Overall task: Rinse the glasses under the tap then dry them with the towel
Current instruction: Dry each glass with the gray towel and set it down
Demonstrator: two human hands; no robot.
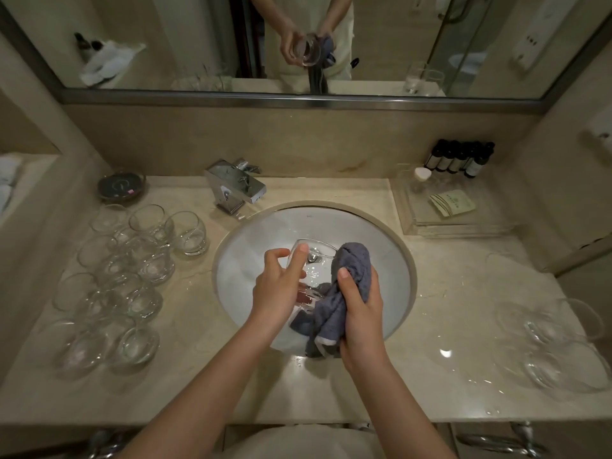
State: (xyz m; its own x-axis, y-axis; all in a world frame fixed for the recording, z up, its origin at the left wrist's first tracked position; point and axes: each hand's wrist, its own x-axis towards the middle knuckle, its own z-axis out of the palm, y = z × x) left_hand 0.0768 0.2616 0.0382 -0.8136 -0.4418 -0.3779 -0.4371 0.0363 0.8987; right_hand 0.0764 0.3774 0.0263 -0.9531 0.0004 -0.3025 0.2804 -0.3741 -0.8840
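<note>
The clear, rounded stemless glass (309, 266) sits tilted above the white oval sink basin (381, 246), so that drips fall into the bowl rather than onto the counter. Your left hand (280, 286) grips it from the side, thumb and fingers curled round the wall with the index finger near the rim; this leaves the mouth free for the cloth. Your right hand (359, 303) is closed round the bunched grey-blue towel (351, 279), pressing it against the glass's right side; the loose tail hangs down toward the basin's front edge. Judged from this hold, the drying step is in hand for this piece. The square chrome tap (236, 188) stands behind and to the left, with no water visibly running. A group of clear glasses (132, 276) stands on the beige marble counter (331, 392) to the left, and a smaller group of clear glasses (556, 342) to the right; which group is finished cannot be told.
</note>
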